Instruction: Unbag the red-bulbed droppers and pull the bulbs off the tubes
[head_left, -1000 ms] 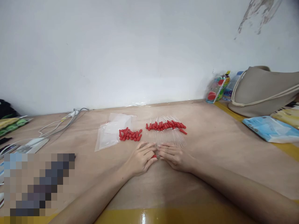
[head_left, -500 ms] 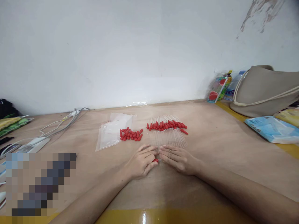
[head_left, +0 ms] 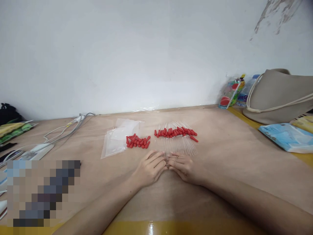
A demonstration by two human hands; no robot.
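Observation:
My left hand [head_left: 149, 168] and my right hand [head_left: 182, 166] rest on the brown table [head_left: 220, 153], fingertips pinched together where they meet. The small red rubber cap seen in my left fingers a moment ago is now hidden between the fingertips. My right fingers pinch the end of a thin clear tube, barely visible. Just beyond my hands lies a row of clear tubes fitted with red caps [head_left: 176, 132]. A loose pile of red caps [head_left: 138, 142] sits left of that row, beside a clear plastic bag [head_left: 114, 142].
Grey cables [head_left: 66, 129] and a white power strip [head_left: 36, 150] lie at the left, above a blurred-out patch. At the right stand a beige bag [head_left: 281, 96], bottles [head_left: 231, 93] and a blue packet [head_left: 287, 137]. Yellow tape [head_left: 171, 228] runs along the near edge.
My hands have drawn closer together and slightly away from me. The red cap that showed between my left fingers is now covered by the fingertips.

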